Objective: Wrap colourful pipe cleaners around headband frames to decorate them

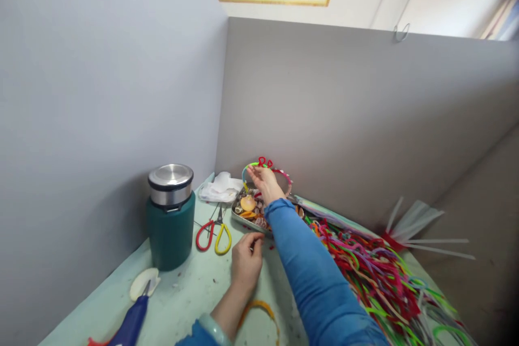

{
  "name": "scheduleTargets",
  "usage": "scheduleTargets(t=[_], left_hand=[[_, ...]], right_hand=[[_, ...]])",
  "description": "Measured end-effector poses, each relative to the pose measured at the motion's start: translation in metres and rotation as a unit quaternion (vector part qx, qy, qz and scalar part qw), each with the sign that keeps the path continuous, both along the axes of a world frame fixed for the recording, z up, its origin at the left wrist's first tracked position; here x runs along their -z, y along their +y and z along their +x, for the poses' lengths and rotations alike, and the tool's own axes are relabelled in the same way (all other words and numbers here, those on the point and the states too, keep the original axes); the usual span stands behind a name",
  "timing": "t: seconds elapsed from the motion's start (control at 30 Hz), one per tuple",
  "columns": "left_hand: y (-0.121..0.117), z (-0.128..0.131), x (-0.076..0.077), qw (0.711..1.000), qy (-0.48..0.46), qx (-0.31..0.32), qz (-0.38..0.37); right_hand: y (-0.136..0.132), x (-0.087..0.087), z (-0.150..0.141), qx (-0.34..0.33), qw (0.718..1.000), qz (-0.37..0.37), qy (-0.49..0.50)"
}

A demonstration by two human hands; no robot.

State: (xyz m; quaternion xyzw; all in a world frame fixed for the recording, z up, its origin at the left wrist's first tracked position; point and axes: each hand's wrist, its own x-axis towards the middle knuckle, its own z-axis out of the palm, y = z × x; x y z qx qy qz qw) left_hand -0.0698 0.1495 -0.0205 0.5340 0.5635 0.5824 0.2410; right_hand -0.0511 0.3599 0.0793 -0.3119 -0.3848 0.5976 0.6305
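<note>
My right hand (265, 182) reaches far forward in a blue sleeve and is closed on a multicoloured pipe-cleaner hoop (252, 166) with red loops on top, held above a metal tray (240, 215) of shells. My left hand (247, 260) rests on the pale green table (194, 292) just in front of the tray, fingers curled in a pinch; what it holds is too small to make out. An orange pipe cleaner (259, 308) lies curved beside my left wrist.
A teal flask with a steel lid (171, 215) stands at the left. Red and yellow handled scissors (213, 235) lie beside it, white tissue (221, 188) behind. A blue glue gun (132, 324) lies near left. A heap of coloured pipe cleaners (377, 275) fills the right. Grey partitions enclose the desk.
</note>
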Motion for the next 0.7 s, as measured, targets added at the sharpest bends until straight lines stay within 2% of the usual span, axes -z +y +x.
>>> scheduleTargets(t=[0.1,0.2,0.27,0.37,0.47,0.5,0.57,0.63,0.7], left_hand=[[0.0,0.0,-0.001,1.0,0.0,-0.003,-0.001],[0.001,0.0,-0.001,1.0,0.004,-0.002,0.0],[0.001,0.0,-0.001,1.0,0.004,0.002,0.001],[0.001,0.001,0.0,1.0,0.002,0.002,0.003],[0.002,0.001,0.002,1.0,0.0,0.003,0.005],[0.002,0.002,0.003,1.0,-0.001,0.004,0.005],[0.003,0.002,0.005,1.0,-0.007,0.009,0.005],[0.004,0.002,0.007,1.0,-0.011,0.013,0.006],[0.004,0.002,0.008,1.0,-0.011,0.013,0.004]], right_hand=[[0.0,0.006,-0.004,-0.01,0.997,-0.073,0.01],[-0.008,0.016,-0.005,-0.003,0.996,-0.09,0.013],[-0.015,0.021,-0.005,-0.008,0.997,-0.08,0.002],[-0.027,0.022,-0.005,-0.009,0.997,-0.046,-0.067],[-0.04,0.019,0.0,0.03,0.986,-0.003,-0.164],[-0.043,0.018,0.004,0.074,0.971,0.038,-0.225],[-0.048,0.017,0.014,0.193,0.91,0.122,-0.346],[-0.05,0.017,0.025,0.276,0.857,0.138,-0.414],[-0.051,0.017,0.034,0.309,0.834,0.121,-0.441]])
